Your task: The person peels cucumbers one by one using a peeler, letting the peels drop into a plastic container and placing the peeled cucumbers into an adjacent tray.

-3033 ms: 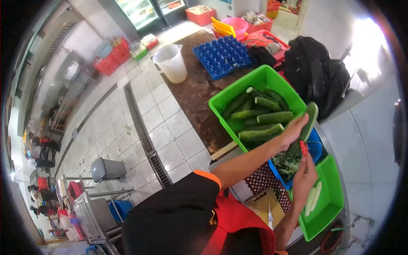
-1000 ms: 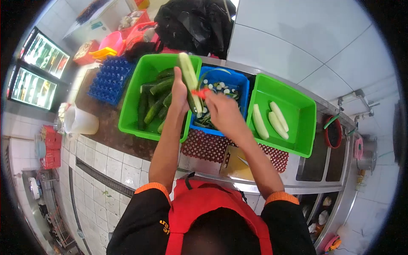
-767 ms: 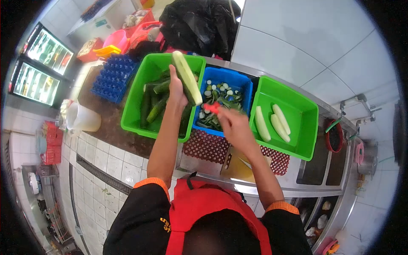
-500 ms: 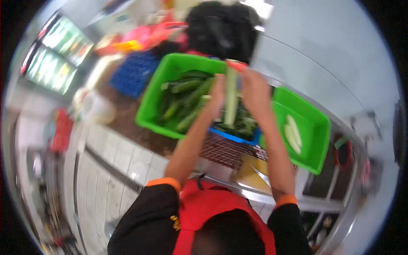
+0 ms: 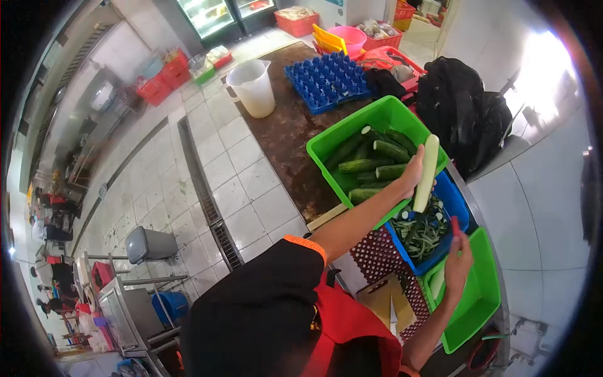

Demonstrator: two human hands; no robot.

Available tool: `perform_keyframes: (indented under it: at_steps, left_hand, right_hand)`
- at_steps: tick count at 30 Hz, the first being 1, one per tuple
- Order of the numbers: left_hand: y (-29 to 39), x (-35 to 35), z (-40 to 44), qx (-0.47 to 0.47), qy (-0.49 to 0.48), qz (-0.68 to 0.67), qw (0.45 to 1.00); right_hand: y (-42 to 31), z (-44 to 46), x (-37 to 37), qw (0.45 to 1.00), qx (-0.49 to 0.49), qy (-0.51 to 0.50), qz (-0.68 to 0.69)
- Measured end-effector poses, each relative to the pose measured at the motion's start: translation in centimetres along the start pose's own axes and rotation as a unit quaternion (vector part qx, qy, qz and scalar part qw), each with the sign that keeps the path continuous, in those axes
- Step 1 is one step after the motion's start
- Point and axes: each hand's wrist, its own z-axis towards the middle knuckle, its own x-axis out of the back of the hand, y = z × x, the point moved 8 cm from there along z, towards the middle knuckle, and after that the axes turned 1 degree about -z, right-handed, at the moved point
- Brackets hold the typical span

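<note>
A pale peeled cucumber (image 5: 427, 176) stands almost upright in my left hand (image 5: 412, 174), whose fingers are closed around its side. It is over the edge between the green bin of unpeeled cucumbers (image 5: 359, 166) and a blue bin (image 5: 461, 198) with dark green peelings (image 5: 422, 234). My right hand (image 5: 459, 259) grips a red-handled peeler (image 5: 455, 225), apart from the cucumber; the blade is too small to make out. Below that hand is a second green bin (image 5: 480, 286), where a peeled cucumber (image 5: 438, 283) shows partly behind the hand.
A cutting board (image 5: 377, 300) with a knife (image 5: 394, 308) lies close to my body. Farther along the brown table are a blue egg tray (image 5: 328, 81) and a white pitcher (image 5: 252, 91). A black bag (image 5: 461, 113) sits by the wall. A grey trash can (image 5: 151, 244) stands on the floor.
My head view has turned left, showing more floor. My hands have come apart: the right hand with the red peeler has moved down off the cucumber, which stays in my left hand.
</note>
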Motion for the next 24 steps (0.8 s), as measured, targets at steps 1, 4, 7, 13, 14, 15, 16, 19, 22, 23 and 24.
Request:
perform_keyframes:
  at_steps: [1, 4, 7, 13, 14, 15, 16, 19, 22, 23, 24]
  left_hand:
    - [0.0, -0.4, -0.6, 0.0, -0.01, 0.001, 1.0]
    - [0.5, -0.6, -1.2, -0.03, 0.009, 0.108, 0.994]
    - [-0.6, -0.3, -2.1, 0.01, -0.01, 0.107, 0.994]
    - [-0.2, -4.2, -6.2, 0.039, -0.099, 0.151, 0.983]
    - [-0.8, -4.0, -5.9, 0.057, -0.113, 0.133, 0.983]
    - [-0.8, -4.5, -6.2, 0.053, -0.116, 0.135, 0.983]
    - [-0.7, -4.9, -6.6, 0.049, -0.119, 0.137, 0.982]
    - [-0.7, -5.1, -6.8, 0.057, -0.121, 0.147, 0.98]
    - [-0.3, -4.8, -7.1, 0.069, -0.116, 0.126, 0.983]
    - [-0.5, -4.6, -7.0, 0.077, -0.122, 0.116, 0.983]
    - [-0.7, -4.5, -6.7, 0.08, -0.123, 0.118, 0.982]
  right_hand:
    - [2.1, -0.2, -1.8, 0.994, 0.002, -0.1, -0.045]
    - [1.8, -1.0, -3.6, 0.976, -0.048, -0.205, -0.054]
    - [-0.6, 0.4, -1.2, 0.999, 0.029, -0.046, 0.005]
    - [-6.4, 3.3, 0.8, 0.995, 0.07, 0.058, 0.035]
    - [-7.6, 3.7, 1.2, 0.992, 0.093, 0.078, 0.046]
    - [-8.4, 4.1, 1.4, 0.987, 0.117, 0.096, 0.056]
    - [-8.4, 4.7, 1.2, 0.987, 0.114, 0.101, 0.055]
    - [-8.7, 5.2, 2.0, 0.973, 0.164, 0.157, 0.046]
    - [-8.6, 5.6, 1.3, 0.982, 0.15, 0.107, 0.028]
    - [-8.5, 5.5, 1.0, 0.985, 0.139, 0.097, 0.035]
    - [-8.3, 5.4, 0.7, 0.987, 0.129, 0.087, 0.042]
